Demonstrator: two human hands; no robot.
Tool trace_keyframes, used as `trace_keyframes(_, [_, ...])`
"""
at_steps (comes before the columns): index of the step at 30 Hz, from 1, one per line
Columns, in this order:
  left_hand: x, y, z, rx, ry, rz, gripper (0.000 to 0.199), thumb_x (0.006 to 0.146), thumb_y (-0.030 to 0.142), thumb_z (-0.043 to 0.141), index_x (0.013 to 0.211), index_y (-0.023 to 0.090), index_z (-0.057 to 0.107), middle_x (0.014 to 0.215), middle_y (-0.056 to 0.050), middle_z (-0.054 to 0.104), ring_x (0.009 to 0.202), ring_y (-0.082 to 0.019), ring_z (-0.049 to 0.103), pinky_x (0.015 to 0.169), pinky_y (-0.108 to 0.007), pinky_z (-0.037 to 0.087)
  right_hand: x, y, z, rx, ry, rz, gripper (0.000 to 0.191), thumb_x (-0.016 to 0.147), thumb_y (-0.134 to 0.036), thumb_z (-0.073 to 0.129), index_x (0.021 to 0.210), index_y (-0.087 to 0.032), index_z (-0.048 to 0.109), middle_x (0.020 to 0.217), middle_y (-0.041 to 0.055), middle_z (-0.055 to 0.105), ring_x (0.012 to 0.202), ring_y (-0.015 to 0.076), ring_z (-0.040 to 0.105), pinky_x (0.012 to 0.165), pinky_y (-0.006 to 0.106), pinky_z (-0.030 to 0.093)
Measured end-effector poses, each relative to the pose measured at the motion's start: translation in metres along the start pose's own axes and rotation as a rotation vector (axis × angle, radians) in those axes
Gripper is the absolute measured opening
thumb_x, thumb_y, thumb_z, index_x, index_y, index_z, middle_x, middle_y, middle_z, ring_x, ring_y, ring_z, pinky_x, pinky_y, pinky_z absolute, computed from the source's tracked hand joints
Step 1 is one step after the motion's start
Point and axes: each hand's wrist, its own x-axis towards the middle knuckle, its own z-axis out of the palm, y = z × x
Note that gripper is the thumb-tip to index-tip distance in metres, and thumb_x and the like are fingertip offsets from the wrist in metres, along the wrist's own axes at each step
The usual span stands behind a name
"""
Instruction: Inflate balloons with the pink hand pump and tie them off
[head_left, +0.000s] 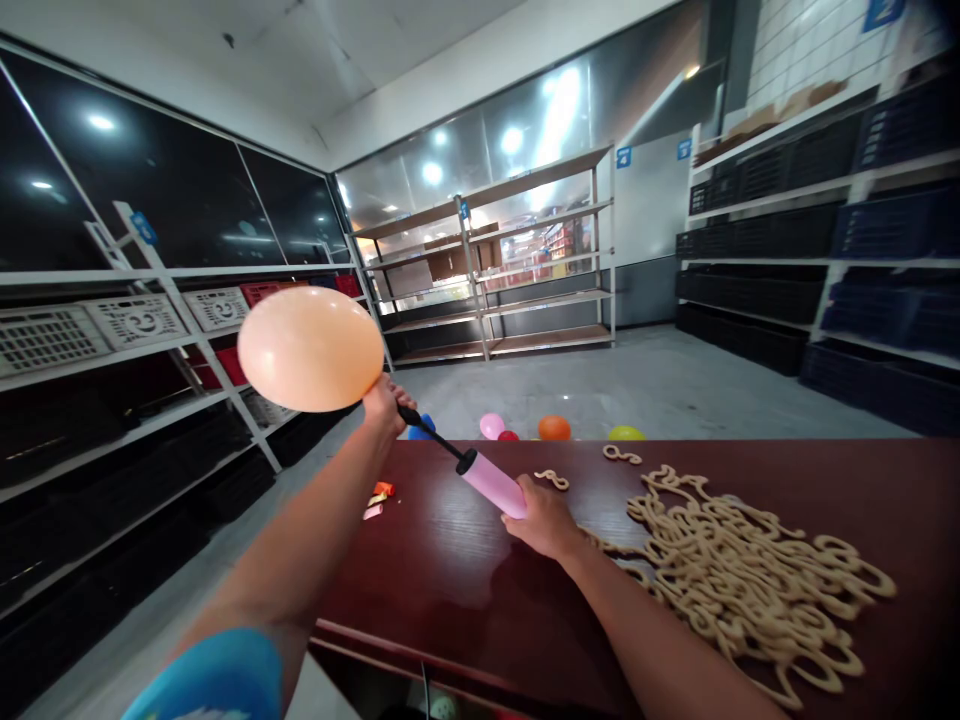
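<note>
A large peach balloon point(311, 349), blown up, is at the upper left with its neck at my left hand point(386, 405). The fingers of that hand are closed around the balloon's neck and the black end of a hand pump. My right hand point(541, 515) is wrapped round the pump's pink barrel point(493, 483). Between my hands the pump's black rod shows, slanting down to the right. The neck and nozzle are hidden by my left fingers.
On the dark red table point(435, 570) lie a heap of beige twisted strands point(742, 570) at the right and small uninflated balloons point(382, 490) at the left. Beyond its far edge are an orange balloon point(554, 428) and several others. Shelves with crates stand on both sides.
</note>
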Motion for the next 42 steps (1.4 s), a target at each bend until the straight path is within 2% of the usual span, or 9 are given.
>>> trace_keyframes(3, [0.007,0.027,0.001,-0.015,-0.015,0.071,0.033,0.077,0.022,0.049,0.059,0.021,0.021,0.044,0.008,0.019,0.030,-0.006,0.023,0.033,-0.021,0.023,0.001,0.002,0.002,-0.001,0.009,0.006,0.032,0.067,-0.031,0.065,0.092,-0.021,0.048,0.086,0.0026,0.062,0.082,0.0188,0.057,0.065,0.026,0.031])
trace_keyframes(6, [0.006,0.026,0.002,-0.013,-0.017,0.087,0.033,0.078,0.024,0.048,0.059,0.021,0.021,0.044,0.008,0.018,0.031,-0.006,0.023,0.033,-0.020,0.024,0.000,0.003,0.004,-0.026,0.016,0.003,0.033,0.068,-0.031,0.064,0.095,-0.020,0.048,0.088,0.0034,0.063,0.082,0.0193,0.058,0.067,0.026,0.032])
trace_keyframes(14, [-0.023,-0.070,0.002,-0.010,0.002,-0.086,0.034,0.076,0.027,0.050,0.059,0.021,0.021,0.044,0.008,0.019,0.031,-0.006,0.024,0.034,-0.020,0.024,-0.001,0.006,0.009,-0.095,-0.005,0.012,0.036,0.068,-0.035,0.063,0.097,-0.020,0.048,0.089,0.0062,0.063,0.081,0.0210,0.059,0.068,0.028,0.034])
trace_keyframes(18, [-0.031,-0.089,0.005,0.002,-0.009,-0.065,0.035,0.076,0.028,0.051,0.059,0.021,0.022,0.044,0.008,0.020,0.032,-0.006,0.026,0.034,-0.021,0.025,0.000,0.007,0.007,-0.094,0.020,0.002,0.035,0.068,-0.035,0.062,0.095,-0.020,0.047,0.087,0.0056,0.063,0.080,0.0207,0.059,0.067,0.028,0.034])
trace_keyframes(21, [-0.027,-0.071,0.009,0.027,-0.003,-0.055,0.033,0.077,0.027,0.049,0.059,0.021,0.022,0.043,0.008,0.020,0.031,-0.007,0.025,0.034,-0.022,0.025,0.000,0.005,0.004,-0.082,0.053,-0.024,0.035,0.068,-0.035,0.062,0.096,-0.021,0.047,0.087,0.0047,0.062,0.082,0.0206,0.058,0.068,0.028,0.034])
trace_keyframes(28, [-0.003,0.020,0.011,0.027,-0.018,0.062,0.031,0.075,0.019,0.047,0.058,0.020,0.020,0.042,0.008,0.018,0.030,-0.006,0.023,0.033,-0.020,0.024,0.002,0.001,0.003,-0.060,0.097,-0.037,0.030,0.068,-0.031,0.061,0.093,-0.021,0.048,0.087,0.0046,0.062,0.083,0.0203,0.057,0.069,0.028,0.035])
trace_keyframes(32, [0.005,0.036,0.007,0.024,-0.009,0.104,0.032,0.074,0.020,0.048,0.058,0.020,0.021,0.043,0.008,0.018,0.030,-0.006,0.023,0.033,-0.019,0.024,0.000,0.001,0.007,-0.074,0.108,-0.040,0.031,0.067,-0.032,0.061,0.093,-0.020,0.049,0.085,0.0055,0.062,0.079,0.0216,0.057,0.067,0.030,0.036])
trace_keyframes(35, [0.003,0.016,0.004,0.015,0.005,0.066,0.031,0.075,0.020,0.048,0.059,0.020,0.022,0.044,0.008,0.019,0.030,-0.005,0.024,0.033,-0.019,0.024,-0.001,0.002,0.008,-0.074,0.093,-0.036,0.032,0.066,-0.032,0.060,0.093,-0.020,0.049,0.084,0.0055,0.062,0.078,0.0216,0.057,0.067,0.031,0.036])
trace_keyframes(42, [-0.023,-0.072,0.003,0.018,0.021,-0.076,0.032,0.074,0.021,0.049,0.059,0.021,0.021,0.044,0.008,0.019,0.032,-0.006,0.024,0.034,-0.020,0.024,-0.002,0.005,0.007,-0.098,0.054,-0.012,0.035,0.066,-0.034,0.061,0.095,-0.019,0.050,0.085,0.0063,0.061,0.079,0.0222,0.058,0.067,0.031,0.036])
